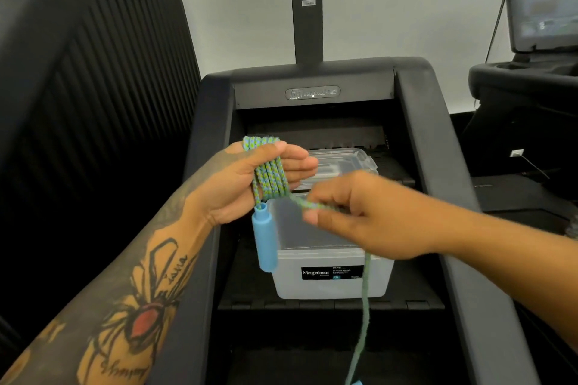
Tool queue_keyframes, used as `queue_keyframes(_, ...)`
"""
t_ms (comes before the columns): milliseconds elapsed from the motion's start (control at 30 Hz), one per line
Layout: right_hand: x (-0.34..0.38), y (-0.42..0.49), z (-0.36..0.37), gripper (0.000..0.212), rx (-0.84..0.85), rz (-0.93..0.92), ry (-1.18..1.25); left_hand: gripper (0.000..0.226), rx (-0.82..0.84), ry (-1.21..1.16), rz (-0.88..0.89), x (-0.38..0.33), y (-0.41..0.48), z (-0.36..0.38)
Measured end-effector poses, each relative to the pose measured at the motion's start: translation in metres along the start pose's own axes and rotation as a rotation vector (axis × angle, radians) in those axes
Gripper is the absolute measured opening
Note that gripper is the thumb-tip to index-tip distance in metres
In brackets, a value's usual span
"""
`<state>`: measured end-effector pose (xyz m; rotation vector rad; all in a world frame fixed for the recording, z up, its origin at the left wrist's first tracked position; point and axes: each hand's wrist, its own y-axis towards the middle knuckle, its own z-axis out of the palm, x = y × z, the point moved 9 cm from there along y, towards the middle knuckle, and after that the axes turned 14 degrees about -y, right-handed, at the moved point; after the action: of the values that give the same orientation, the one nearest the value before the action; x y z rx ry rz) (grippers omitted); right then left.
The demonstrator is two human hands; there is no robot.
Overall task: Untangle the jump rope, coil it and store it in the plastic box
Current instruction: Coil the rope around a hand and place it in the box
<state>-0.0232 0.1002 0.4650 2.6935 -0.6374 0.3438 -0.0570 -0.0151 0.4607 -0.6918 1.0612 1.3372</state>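
Observation:
A green-and-blue braided jump rope (269, 173) is wound in several loops around my left hand (247, 181), which is held up with the palm facing right. One blue handle (265, 237) hangs down from that hand. My right hand (353, 216) pinches the free strand just right of the coil. From there the strand drops past the box front toward the second blue handle (356, 382) at the bottom edge. Below both hands stands the clear plastic box (331, 287), open, labelled Megabox. Its clear lid (341, 162) lies behind it.
The box stands on a step of a black stair-climber machine (438, 141), between its two raised side rails. A dark ribbed wall panel (93, 72) fills the left. Another exercise machine with a screen (544, 12) stands at the right.

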Motion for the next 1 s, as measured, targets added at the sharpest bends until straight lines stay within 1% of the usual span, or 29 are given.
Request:
queue_keyframes(33,0.005,0.002,-0.014,0.019,-0.036,-0.018,-0.002,0.037,0.010,0.017,-0.012,0.001,-0.002,0.002)
queue_keyframes(67,0.006,0.005,-0.027,0.016,-0.088,-0.025,-0.016,0.036,0.028,0.023,-0.028,0.003,-0.004,0.005)
queue_keyframes(133,0.001,0.015,-0.051,0.018,-0.190,0.000,-0.046,0.036,0.089,0.001,-0.059,0.006,-0.007,0.015)
queue_keyframes(200,-0.008,0.027,-0.062,0.017,-0.227,0.029,-0.044,0.043,0.131,-0.021,-0.063,0.007,-0.008,0.024)
queue_keyframes(233,-0.011,0.032,-0.064,0.017,-0.229,0.033,-0.042,0.043,0.135,-0.012,-0.050,0.006,-0.007,0.026)
queue_keyframes(333,-0.023,0.045,-0.061,0.018,-0.258,0.037,-0.016,0.033,0.092,0.070,0.000,0.002,-0.004,0.026)
queue_keyframes(467,-0.031,0.049,-0.054,0.021,-0.314,0.011,0.089,0.029,0.026,0.068,0.019,0.000,-0.003,0.021)
queue_keyframes(633,-0.036,0.049,-0.045,0.024,-0.323,-0.015,0.161,0.025,0.027,0.004,-0.022,0.005,-0.002,0.021)
queue_keyframes(733,-0.039,0.048,-0.041,0.025,-0.331,-0.009,0.211,0.025,0.057,-0.048,-0.032,0.006,-0.001,0.024)
queue_keyframes(833,-0.051,0.047,-0.020,0.027,-0.286,0.040,0.352,0.026,0.108,-0.083,-0.009,0.002,-0.001,0.029)
queue_keyframes(867,-0.055,0.046,-0.009,0.028,-0.262,0.063,0.358,0.026,0.114,-0.088,0.003,0.000,-0.001,0.031)
queue_keyframes(933,-0.062,0.039,0.011,0.033,-0.201,0.132,0.271,0.027,0.115,-0.110,0.019,-0.001,-0.001,0.032)
queue_keyframes(1000,-0.061,0.030,0.033,0.029,-0.106,0.177,0.210,0.027,0.116,-0.120,0.027,-0.001,0.001,0.031)
